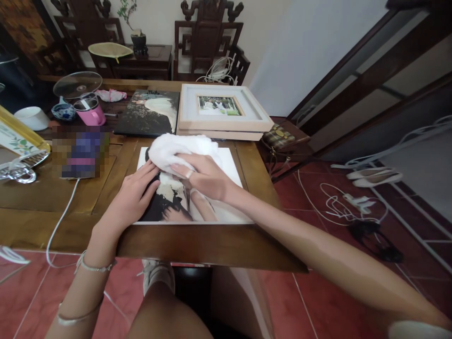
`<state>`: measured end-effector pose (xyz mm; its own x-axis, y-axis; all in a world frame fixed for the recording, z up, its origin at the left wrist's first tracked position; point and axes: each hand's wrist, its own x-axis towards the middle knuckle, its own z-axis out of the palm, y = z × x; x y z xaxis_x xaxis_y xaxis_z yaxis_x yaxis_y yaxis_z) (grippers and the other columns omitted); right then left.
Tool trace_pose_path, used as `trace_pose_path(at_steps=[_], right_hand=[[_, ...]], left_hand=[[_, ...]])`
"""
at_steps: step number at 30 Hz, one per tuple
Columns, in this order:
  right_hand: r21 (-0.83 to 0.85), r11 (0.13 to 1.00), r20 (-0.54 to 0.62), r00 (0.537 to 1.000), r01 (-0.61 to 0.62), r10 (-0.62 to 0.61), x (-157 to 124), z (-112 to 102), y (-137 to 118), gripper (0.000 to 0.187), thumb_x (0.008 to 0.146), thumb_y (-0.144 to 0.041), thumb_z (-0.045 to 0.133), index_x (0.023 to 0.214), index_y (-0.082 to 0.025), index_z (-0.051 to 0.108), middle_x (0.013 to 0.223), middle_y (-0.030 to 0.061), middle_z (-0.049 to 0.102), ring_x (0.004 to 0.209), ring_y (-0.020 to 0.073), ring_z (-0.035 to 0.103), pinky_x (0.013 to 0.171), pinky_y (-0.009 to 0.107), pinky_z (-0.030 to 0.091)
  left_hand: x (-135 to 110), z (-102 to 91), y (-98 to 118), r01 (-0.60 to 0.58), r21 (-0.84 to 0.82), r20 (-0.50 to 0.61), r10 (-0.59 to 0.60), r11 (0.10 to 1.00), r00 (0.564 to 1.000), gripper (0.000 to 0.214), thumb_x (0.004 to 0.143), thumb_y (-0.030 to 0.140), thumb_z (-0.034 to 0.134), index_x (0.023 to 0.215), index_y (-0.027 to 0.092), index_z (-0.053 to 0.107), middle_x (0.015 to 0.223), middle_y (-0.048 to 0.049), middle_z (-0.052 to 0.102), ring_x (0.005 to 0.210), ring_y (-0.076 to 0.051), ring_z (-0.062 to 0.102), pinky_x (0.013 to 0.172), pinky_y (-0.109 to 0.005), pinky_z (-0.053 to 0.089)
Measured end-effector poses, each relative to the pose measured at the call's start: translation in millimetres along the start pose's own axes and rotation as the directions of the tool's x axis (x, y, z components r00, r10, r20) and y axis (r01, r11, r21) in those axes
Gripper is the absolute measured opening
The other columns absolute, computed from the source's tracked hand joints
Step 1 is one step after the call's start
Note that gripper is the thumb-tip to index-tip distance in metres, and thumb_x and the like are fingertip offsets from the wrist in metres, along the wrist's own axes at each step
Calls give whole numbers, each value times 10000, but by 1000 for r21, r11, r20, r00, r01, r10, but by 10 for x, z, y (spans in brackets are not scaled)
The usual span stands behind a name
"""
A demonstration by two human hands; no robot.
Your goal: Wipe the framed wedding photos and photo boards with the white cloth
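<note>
A large photo panel with white edges lies flat near the table's front edge. My right hand is closed on a fluffy white cloth, pressed against the panel's upper part. Bunched up, the cloth hides much of the picture there. My left hand lies with fingers stretched out on the panel's left side, fingertips close to the cloth. Whether they touch it I cannot tell. Dark and pale parts of the picture show below the cloth.
Behind the panel are a dark photo album and a framed photo on the wooden table. A pink mug, a glass lid and a cabled phone-like item, blurred out, are on the left. Cables lie on the floor at right.
</note>
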<state>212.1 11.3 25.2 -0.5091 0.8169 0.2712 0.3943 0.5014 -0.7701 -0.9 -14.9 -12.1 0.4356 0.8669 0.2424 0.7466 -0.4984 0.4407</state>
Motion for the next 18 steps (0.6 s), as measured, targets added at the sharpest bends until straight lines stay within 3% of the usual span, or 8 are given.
trace_pose_path(at_steps=[4,8,12,18], right_hand=[[58,998,-22,1000,12,-11,229,148,-9,293,991,-347,444,870,-194,662,942,14,734,901,188,640,829,295,455],[-86,994,25,997,73,-71,151,105,3,279,997,-306,435,950,-210,693,1100,19,737,1079,215,619,1008,358,401],[-181,982,42,998,49,-42,-104,-143,118,284,992,-306,428,1048,-224,694,1211,33,711,1124,243,616,1110,488,325],[-324,939,-153,986,-113,66,-516,-590,503,306,982,-387,427,887,-220,666,993,55,746,963,272,685,1013,546,460]], left_hand=[[14,-26,19,-37,-17,-13,37,999,999,453,1030,345,349,1420,199,526,1542,-74,451,1410,-268,431,1173,-443,354],[17,-33,16,-34,-40,-16,33,999,999,457,1034,363,337,1417,211,534,1518,-65,484,1386,-278,460,1170,-452,366],[2,-17,-6,-14,-46,-10,13,999,1000,503,1035,397,332,1459,173,483,1551,-90,436,1461,-265,355,1213,-478,280],[-10,-8,-4,22,-27,-5,-22,999,1000,516,1039,397,326,1460,139,474,1549,-110,428,1468,-230,341,1216,-462,271]])
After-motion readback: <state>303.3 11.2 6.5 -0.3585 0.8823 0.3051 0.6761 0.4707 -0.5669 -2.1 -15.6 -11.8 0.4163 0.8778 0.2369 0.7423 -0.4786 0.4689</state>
